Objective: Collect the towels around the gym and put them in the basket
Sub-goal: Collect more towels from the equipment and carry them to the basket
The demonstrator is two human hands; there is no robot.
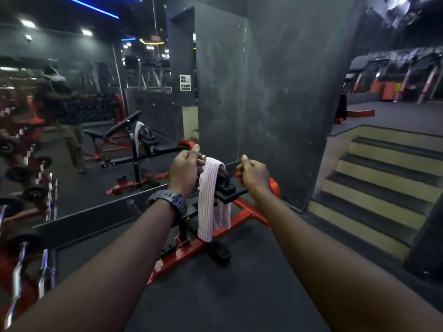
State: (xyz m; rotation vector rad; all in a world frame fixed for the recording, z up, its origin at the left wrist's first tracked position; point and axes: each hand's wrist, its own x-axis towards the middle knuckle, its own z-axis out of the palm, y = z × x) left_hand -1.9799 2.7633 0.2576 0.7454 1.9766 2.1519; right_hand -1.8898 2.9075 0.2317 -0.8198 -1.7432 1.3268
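Towel: white with thin stripes, draped over the black curved handle of a red-and-black gym machine; both ends hanging down toward the red base bar, the nearer end longer.
Left hand: raised just left of the towel's top fold, fingers curled, touching or nearly touching the cloth — cannot tell whether gripping it.
Right hand: just right of the handle, apart from the towel, fingers curled in, holding nothing visible.
Wristwatch: dark, on the left wrist.
Mirror: along the wall to the left, reflecting the machine, a second view of the towel and a person standing.
Dumbbell rack: far left — chrome handles, black ends, red frame.
Pillar: dark grey, straight behind the machine.
Steps: on the right, dark treads, pale risers, leading up to a raised floor with more red equipment.
Floor: dark rubber matting under the machine.
Basket: not seen in this view.
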